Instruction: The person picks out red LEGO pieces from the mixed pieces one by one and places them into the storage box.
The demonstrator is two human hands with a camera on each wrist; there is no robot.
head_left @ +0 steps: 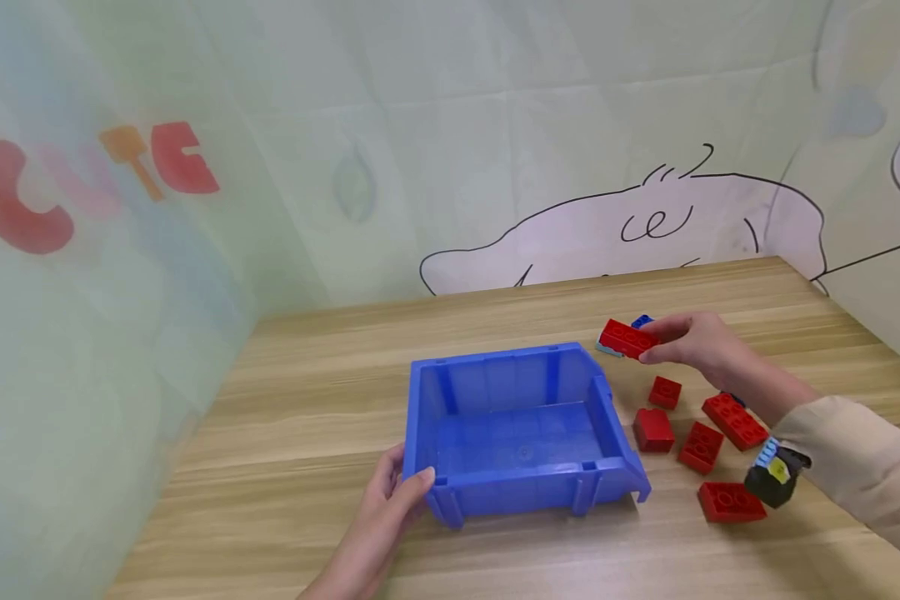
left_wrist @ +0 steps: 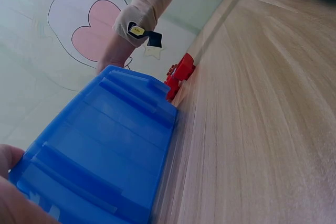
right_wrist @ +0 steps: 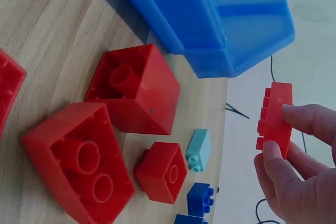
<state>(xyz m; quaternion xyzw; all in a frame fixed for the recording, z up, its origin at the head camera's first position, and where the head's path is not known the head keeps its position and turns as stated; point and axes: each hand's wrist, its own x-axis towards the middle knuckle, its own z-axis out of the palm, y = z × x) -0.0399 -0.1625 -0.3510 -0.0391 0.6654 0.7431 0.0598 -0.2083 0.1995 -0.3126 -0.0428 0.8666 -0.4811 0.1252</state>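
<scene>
Fingers and thumb of the right hand [head_left: 699, 343] are clamped on a red brick [head_left: 627, 338], which we find raised above the tabletop [head_left: 322, 400], to the right of the far right corner of the blue bin [head_left: 513, 493]. At the bin's near left corner we observe the left hand [head_left: 392, 492] gripping, thumb over the rim. We record loose red bricks [head_left: 653, 432] between bin and tabletop's right edge, a light blue brick [right_wrist: 200, 148] lying nearer the far edge.
</scene>
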